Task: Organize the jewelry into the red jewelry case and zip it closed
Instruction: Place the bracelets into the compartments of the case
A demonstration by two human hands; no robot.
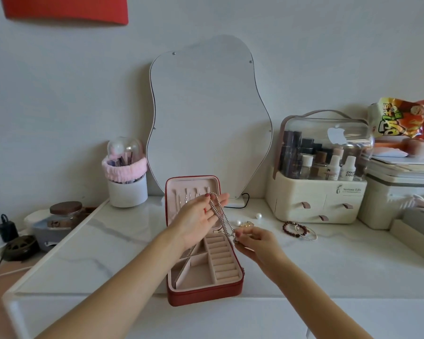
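Note:
The red jewelry case (pixel 203 293) lies open on the white table, its pink lid standing upright with hooks and its tray divided into compartments. A silver chain necklace (pixel 217 211) stretches over the case. My left hand (pixel 198 218) is raised in front of the lid, palm up, with the chain looped over its fingers. My right hand (pixel 253 243) pinches the chain's lower end beside the case's right edge. To the right on the table lie a dark bead bracelet (pixel 295 230), a thin silver bangle (pixel 310 234), two pearl pieces (pixel 258 216) and a small gold piece (pixel 246 224).
A wavy mirror (pixel 208 118) leans on the wall behind the case. A brush holder (pixel 127 184) stands at its left, a cream cosmetics organizer (pixel 316 201) at its right. Stacked boxes and a snack bag (pixel 402 118) fill the far right; jars and cables sit left.

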